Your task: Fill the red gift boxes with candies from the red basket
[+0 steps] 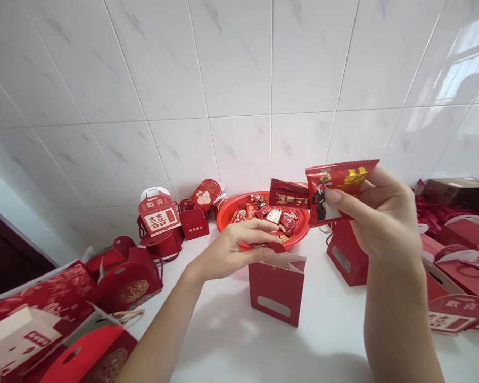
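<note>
A red paper box [277, 290] with an open top and a pale window stands upright in the middle of the white table. My left hand [239, 244] is closed at its top left, over a small dark red piece [269, 248] pinched at the opening. Raised to the right of the box, my right hand [377, 213] grips a red candy packet [335, 186] between thumb and fingers. A darker red packet [289, 193] shows beside it, partly behind it. Past my left hand sits a red plastic basket [223, 213] of wrapped candies.
Red gift boxes [127, 276] crowd the left side, two more groups [159, 215] stand near the tiled wall. Another red box [348, 252] is behind my right wrist. At the right lie more boxes [459, 292], red shredded paper [431, 213] and a brown carton [459, 190].
</note>
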{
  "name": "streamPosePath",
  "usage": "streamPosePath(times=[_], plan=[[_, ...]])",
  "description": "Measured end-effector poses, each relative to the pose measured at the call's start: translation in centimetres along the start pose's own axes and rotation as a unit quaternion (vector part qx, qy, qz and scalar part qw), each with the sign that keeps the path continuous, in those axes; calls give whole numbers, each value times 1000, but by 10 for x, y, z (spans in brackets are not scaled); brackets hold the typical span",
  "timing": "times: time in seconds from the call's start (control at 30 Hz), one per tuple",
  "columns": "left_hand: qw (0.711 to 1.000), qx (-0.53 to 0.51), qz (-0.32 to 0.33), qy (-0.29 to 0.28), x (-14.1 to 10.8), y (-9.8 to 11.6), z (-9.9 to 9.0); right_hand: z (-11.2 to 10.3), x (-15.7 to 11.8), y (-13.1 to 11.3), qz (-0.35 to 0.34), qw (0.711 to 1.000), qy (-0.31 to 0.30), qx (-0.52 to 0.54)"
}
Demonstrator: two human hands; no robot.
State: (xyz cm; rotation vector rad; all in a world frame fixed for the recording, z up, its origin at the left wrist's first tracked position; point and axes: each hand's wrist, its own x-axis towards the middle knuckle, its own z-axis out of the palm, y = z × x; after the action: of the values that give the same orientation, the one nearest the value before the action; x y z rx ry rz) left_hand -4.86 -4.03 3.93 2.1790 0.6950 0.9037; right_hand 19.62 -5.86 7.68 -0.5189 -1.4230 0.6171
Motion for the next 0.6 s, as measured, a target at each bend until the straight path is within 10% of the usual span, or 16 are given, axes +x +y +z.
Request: streamPosePath(times=[0.6], plan=[[996, 64, -42, -34, 5, -17, 7, -9, 0, -2, 45, 992, -91, -73]])
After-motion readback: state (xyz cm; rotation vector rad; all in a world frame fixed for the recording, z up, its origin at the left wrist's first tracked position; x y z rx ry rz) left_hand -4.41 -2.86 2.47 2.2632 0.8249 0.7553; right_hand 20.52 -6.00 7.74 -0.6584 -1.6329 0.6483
